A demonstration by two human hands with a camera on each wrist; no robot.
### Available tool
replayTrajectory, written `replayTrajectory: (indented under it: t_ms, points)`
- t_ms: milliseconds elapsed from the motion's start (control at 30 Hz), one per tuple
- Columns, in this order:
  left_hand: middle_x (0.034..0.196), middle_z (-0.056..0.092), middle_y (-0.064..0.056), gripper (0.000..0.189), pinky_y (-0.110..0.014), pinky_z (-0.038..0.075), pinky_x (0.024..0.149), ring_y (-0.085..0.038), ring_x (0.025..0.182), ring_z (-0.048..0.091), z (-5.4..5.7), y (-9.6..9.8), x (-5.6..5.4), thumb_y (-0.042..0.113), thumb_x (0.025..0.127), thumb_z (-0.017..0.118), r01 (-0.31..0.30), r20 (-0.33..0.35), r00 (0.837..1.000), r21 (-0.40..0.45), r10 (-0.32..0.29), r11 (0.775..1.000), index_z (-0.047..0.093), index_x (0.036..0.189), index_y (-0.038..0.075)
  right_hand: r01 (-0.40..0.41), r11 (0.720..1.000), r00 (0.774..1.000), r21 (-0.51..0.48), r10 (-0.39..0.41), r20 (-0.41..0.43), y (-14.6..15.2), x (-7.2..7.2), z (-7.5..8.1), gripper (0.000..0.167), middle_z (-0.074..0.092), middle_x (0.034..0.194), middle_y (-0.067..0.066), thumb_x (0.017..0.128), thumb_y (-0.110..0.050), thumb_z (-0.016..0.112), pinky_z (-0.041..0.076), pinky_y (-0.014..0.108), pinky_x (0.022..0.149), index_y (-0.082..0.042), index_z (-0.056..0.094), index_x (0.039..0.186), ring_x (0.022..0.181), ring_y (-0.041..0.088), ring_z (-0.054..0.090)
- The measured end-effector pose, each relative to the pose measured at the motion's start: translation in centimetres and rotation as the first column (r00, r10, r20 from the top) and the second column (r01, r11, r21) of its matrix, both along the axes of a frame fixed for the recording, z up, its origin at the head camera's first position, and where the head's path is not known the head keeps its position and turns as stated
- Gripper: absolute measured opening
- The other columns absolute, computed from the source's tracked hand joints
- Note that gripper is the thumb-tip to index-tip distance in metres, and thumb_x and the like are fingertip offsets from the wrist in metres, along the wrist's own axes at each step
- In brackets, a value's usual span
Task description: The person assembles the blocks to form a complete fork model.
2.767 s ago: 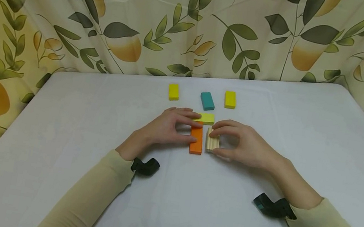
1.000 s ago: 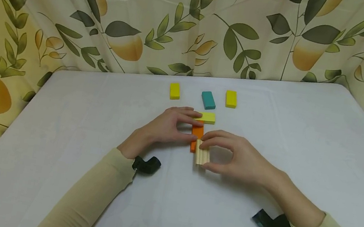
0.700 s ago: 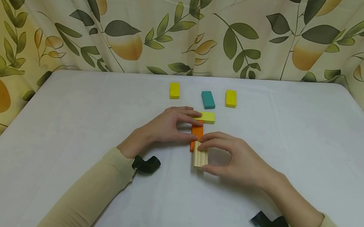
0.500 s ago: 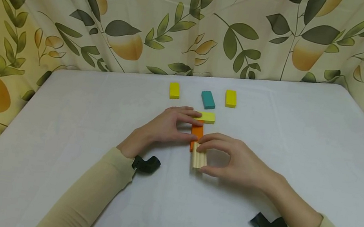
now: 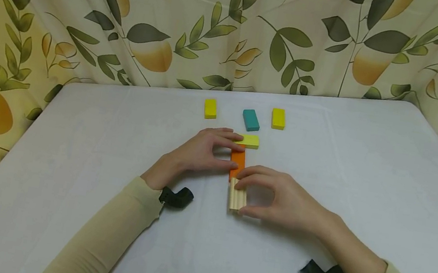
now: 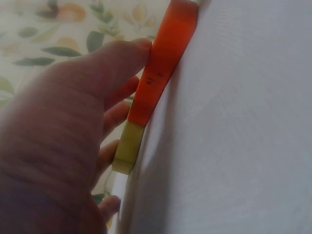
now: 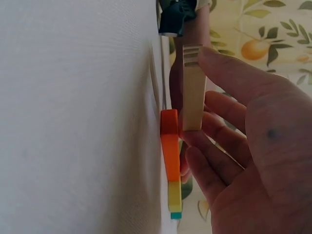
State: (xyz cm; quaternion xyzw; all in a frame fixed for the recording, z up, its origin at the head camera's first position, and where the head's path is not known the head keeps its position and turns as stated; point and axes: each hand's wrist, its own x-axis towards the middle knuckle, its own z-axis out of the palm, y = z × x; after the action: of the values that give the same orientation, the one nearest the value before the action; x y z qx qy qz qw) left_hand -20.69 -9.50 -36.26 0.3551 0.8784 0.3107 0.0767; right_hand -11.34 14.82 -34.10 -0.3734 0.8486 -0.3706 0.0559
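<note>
**A ridged wooden block [image 5: 238, 198] held at the near end of the orange block [image 5: 238, 158]**

From the head, our right hand [image 5: 282, 196] pinches the ridged wooden block between thumb and fingertips, at the orange block's near end; our left hand [image 5: 199, 150] rests a thumb and finger, spread apart, on the orange block, and another finger on the light yellow block [image 5: 250, 141] lying crosswise at its far end; beyond it lie a teal block [image 5: 250, 120], a yellow block [image 5: 210, 108] to its left and a second yellow block [image 5: 278, 118] to its right; our left fingers cover part of the light yellow block. We judge that light left-hand pressure serves best here, enough to stop the orange block sliding while the right hand squares the wood to it.

From the left wrist, our thumb touches the orange block, whose near end reaches the top edge of view; the wood is out of sight, and how firmly we press we cannot tell.

From the right wrist, the wood seems raised off the table [image 7: 73, 117], nearly level; we would lower it flat and release gently; whether it touches the orange block we cannot tell; only a teal sliver shows past the light yellow block.
</note>
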Motion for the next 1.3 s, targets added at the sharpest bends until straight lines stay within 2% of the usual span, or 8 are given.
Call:
replayTrajectory:
  t_ms: [533,900,1100,1300]
  points:
    - [0.146,0.054,0.008,0.043,-0.043,0.020,0.120,-0.014,0.145,0.031,0.1,-0.1,0.1,0.038,0.090,0.076,-0.005,0.004,1.000,0.001,0.005,1.000,0.072,0.129,0.022,-0.022,0.999,1.000,0.045,0.022,0.014,-0.3,0.4,-0.2,0.035,0.060,0.128,-0.013,0.079,-0.029,0.089,0.044,0.040,0.106,-0.024,0.073,0.110,0.121,0.012,0.055]
    - [0.147,0.054,0.008,0.043,-0.044,0.020,0.119,-0.014,0.146,0.030,0.1,0.0,0.0,0.038,0.090,0.076,-0.006,0.018,1.000,0.003,0.006,1.000,0.072,0.130,0.023,-0.029,0.996,1.000,0.080,0.028,0.012,-0.2,0.3,-1.0,0.033,0.060,0.131,-0.006,0.084,-0.029,0.085,0.045,0.045,0.105,-0.020,0.073,0.112,0.122,0.018,0.056]
    - [0.147,0.054,0.008,0.042,-0.045,0.019,0.120,-0.014,0.146,0.030,0.1,0.1,0.0,0.038,0.090,0.076,-0.012,0.017,1.000,-0.006,0.012,1.000,0.072,0.130,0.023,-0.035,0.997,0.999,0.075,0.035,-0.002,-0.2,0.3,-1.0,0.034,0.059,0.131,-0.008,0.083,-0.029,0.086,0.044,0.043,0.106,-0.022,0.072,0.112,0.122,0.016,0.055]
    - [0.146,0.054,0.008,0.042,-0.044,0.019,0.119,-0.014,0.146,0.031,0.0,0.1,0.0,0.037,0.090,0.077,-0.014,0.011,1.000,0.000,0.014,1.000,0.072,0.129,0.022,-0.008,0.997,0.999,0.078,0.011,-0.032,-0.1,0.4,-0.7,0.036,0.059,0.130,-0.012,0.080,-0.027,0.088,0.044,0.039,0.106,-0.024,0.072,0.112,0.122,0.010,0.053]
